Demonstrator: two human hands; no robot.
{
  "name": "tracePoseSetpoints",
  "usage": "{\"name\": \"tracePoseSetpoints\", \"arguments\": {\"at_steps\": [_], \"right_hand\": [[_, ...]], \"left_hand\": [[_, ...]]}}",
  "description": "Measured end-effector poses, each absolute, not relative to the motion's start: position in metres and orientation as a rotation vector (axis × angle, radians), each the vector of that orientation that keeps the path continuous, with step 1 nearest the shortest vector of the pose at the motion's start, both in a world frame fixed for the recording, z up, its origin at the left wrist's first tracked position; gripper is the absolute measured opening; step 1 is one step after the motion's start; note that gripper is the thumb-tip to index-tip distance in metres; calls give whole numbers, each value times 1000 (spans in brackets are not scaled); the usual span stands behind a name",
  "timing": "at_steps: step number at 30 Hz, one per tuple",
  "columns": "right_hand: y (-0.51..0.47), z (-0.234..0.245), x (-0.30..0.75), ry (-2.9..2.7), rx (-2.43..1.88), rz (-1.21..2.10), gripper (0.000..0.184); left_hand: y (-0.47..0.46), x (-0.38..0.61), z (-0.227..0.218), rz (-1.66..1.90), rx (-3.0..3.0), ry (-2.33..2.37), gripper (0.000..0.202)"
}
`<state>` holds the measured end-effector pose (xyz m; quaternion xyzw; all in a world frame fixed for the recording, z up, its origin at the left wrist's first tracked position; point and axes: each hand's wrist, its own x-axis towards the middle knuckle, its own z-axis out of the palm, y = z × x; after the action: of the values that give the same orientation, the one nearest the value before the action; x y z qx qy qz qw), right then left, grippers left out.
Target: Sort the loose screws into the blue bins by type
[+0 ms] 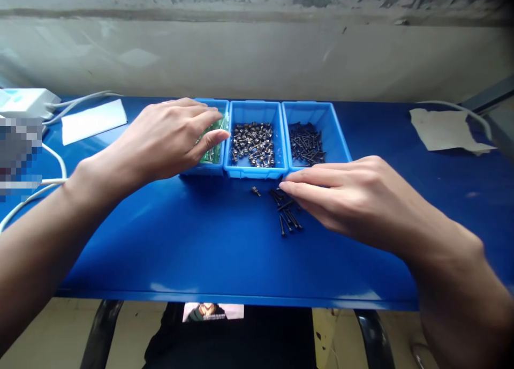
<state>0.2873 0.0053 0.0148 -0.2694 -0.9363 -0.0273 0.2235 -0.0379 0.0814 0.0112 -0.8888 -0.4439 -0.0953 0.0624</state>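
"What are the fingers [289, 186] of the right hand [357, 203] doing?"

"They are open. The tips sit just by a small heap of long black screws [287, 212] on the table [225, 251]. I can't see them holding one."

"And the left hand [160, 138]?"

"It curls over some shiny green bits [212, 144] in the left blue bin [204, 170], with the thumb a little apart from the other fingers. I can't tell if it has hold of any."

"What's beside that bin?"

"The middle blue bin [257, 172] is full of short screws [252, 144]. The right blue bin [321, 112] has thin black screws [305, 143]. One small screw [256, 190] lies alone on the table."

"How do you pick up thin ones well?"

"I'd go slow and pinch just one with the tips, so the heap doesn't roll apart."

"What's farther out?"

"A white paper [94, 121] and a white box [26, 102] with cords on one side, and a crumpled paper [445, 129] on the other."
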Motion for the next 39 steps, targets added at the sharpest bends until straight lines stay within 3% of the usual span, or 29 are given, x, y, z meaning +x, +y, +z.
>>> {"name": "tracePoseSetpoints", "arguments": {"at_steps": [3, 8, 17, 24, 29, 33, 35, 39], "right_hand": [[4, 3, 273, -2691, -634, -338, 21], [0, -14, 247, -2726, -655, -483, 29], [-2, -21, 239, -2724, -683, -433, 27], [-3, -21, 237, -2653, -621, -395, 24], [-1, -12, 239, -2252, -745, 255, 12], [4, -9, 241, -1839, -951, 481, 23], [7, -5, 249, -1858, -953, 453, 30], [6, 10, 274, -2280, -795, 106, 22]], "left_hand": [[79, -37, 13, -282, -2658, -1431, 100], [80, -41, 14, -319, -2784, -1409, 98], [50, -34, 9, -557, -2753, -1074, 39], [45, -33, 3, -392, -2657, -1153, 58], [45, -28, 2, -339, -2641, -1227, 59], [42, -27, -1, -331, -2669, -1216, 60], [42, -28, -2, -356, -2666, -1203, 59], [45, -32, -5, -433, -2648, -929, 44]]}}
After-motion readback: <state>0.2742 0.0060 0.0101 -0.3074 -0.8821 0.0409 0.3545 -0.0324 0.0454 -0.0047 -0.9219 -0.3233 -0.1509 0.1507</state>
